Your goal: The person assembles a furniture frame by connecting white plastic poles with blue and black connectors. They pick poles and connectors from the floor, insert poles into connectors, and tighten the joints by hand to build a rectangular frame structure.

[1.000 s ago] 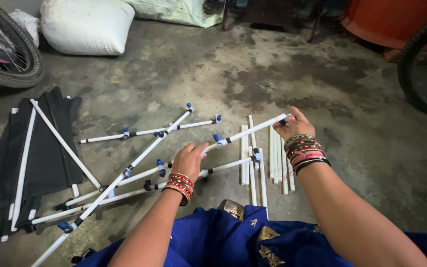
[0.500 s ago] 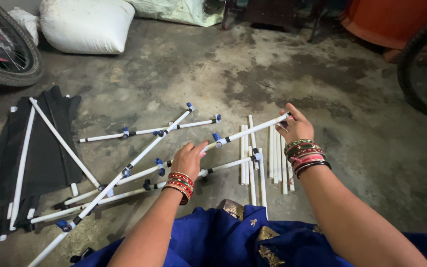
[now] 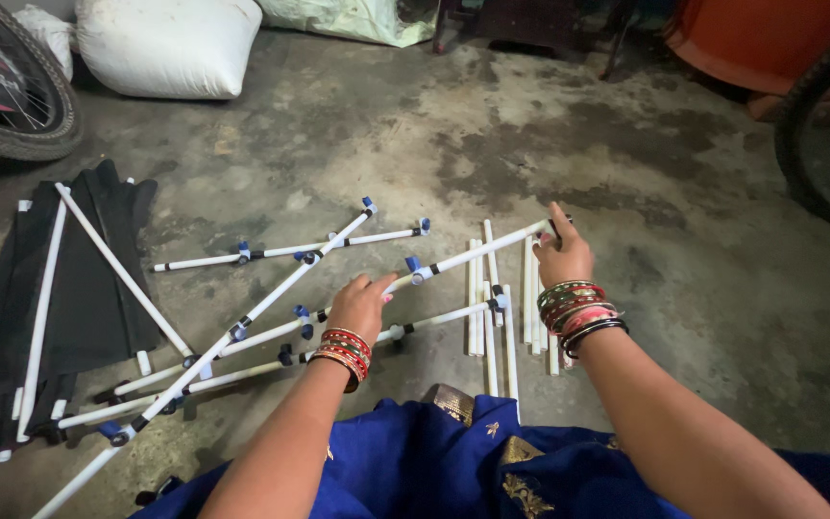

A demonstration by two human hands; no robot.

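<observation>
A frame of white pipes with blue and black joints [image 3: 271,298] lies spread on the concrete floor in front of me. My left hand [image 3: 362,303] rests on one raised white pipe [image 3: 477,252] near a blue joint. My right hand [image 3: 561,255] grips the far end of that same pipe. Both wrists wear red and dark bangles. Under my right hand lies a bundle of loose white pipes [image 3: 501,308], side by side.
Black fabric with white pipes [image 3: 60,288] lies at the left. A bicycle wheel [image 3: 12,96] and a white sack [image 3: 170,43] are at the back left. Another tyre [image 3: 818,163] curves at the right. My blue garment [image 3: 434,461] covers my lap.
Both hands keep hold of the same raised pipe. The view has shifted slightly; the pipes on the floor have not moved.
</observation>
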